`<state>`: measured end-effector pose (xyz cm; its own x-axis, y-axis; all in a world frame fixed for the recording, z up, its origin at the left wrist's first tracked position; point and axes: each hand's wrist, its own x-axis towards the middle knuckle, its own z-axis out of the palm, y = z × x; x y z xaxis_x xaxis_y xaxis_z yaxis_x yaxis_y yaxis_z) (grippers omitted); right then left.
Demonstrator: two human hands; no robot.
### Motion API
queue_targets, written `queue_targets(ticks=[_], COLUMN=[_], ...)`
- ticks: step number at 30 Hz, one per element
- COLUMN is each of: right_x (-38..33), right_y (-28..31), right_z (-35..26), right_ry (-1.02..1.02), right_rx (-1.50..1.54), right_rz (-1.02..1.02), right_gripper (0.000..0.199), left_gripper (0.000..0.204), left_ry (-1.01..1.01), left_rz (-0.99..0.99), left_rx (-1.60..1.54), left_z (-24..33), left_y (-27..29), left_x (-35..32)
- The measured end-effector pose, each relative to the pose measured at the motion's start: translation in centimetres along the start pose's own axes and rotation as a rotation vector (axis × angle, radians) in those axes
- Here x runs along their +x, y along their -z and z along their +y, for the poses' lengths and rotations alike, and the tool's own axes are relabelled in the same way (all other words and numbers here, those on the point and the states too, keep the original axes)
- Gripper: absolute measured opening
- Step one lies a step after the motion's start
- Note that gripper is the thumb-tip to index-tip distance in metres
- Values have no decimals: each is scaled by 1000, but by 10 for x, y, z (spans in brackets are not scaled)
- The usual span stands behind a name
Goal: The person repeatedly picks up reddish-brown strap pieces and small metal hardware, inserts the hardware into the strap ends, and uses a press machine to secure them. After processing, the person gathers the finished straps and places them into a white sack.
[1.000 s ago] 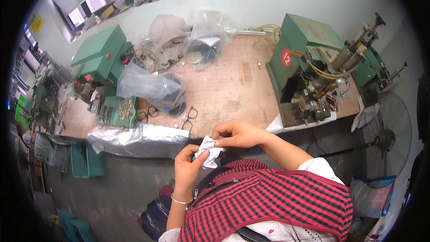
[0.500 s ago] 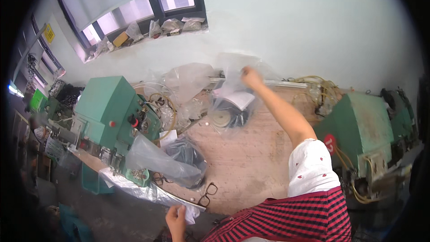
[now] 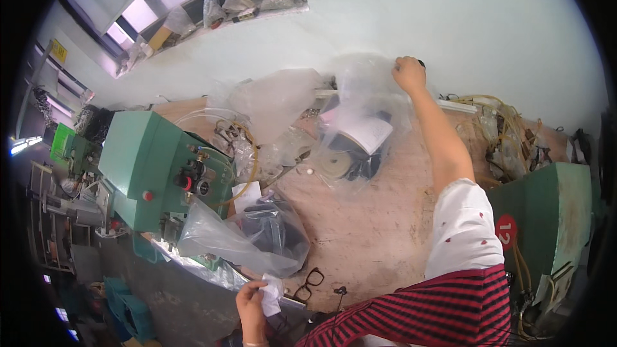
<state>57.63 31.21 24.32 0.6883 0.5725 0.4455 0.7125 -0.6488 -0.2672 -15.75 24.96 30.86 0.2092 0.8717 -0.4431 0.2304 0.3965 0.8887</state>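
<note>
My right hand (image 3: 410,74) reaches far out toward the wall, its fingers curled closed. A small black thing (image 3: 421,63) shows at its knuckles; its kind I cannot make out. Just left of this hand rises the loose mouth of a clear plastic bag (image 3: 366,80); whether the fingers also grip its film I cannot tell. A pale roll (image 3: 335,164) and dark material show within the bag, with a white sheet (image 3: 366,132) by them. Low down, my left hand (image 3: 250,299) pinches a crumpled white cloth or paper (image 3: 272,293). Dark-framed glasses (image 3: 310,284) lie close by at the table edge.
A second clear bag with dark contents (image 3: 273,225) lies at the left on the wooden table (image 3: 373,238). Green machines (image 3: 138,160) flank the table, the right one (image 3: 553,212) bearing a round red tag. Yellow hoses (image 3: 495,106) run along the back.
My right hand has moved right, away from over the bag's mouth. My left hand has risen slightly with the white piece. The whole view has shifted.
</note>
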Motion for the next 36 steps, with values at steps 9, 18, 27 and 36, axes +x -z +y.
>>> queue_targets(ticks=[9,18,27,36], right_x=[-198,-325,-247,-179], right_y=[210,235,56,-30], right_z=[-142,-185,-149,-154], right_ry=[554,726,91,25], right_rx=[420,820,361,268], right_rz=[124,-452,-689,-767], right_gripper=[6,19,37,47], left_gripper=[26,29,20,36], left_ry=[-179,-679,-413,-99], left_rz=[-505,-443,-585,-545], left_rx=[109,672,191,-383], left_z=[128,106,167,167], left_y=[-138,-184,-171,-106], left_x=[46,75,46,40])
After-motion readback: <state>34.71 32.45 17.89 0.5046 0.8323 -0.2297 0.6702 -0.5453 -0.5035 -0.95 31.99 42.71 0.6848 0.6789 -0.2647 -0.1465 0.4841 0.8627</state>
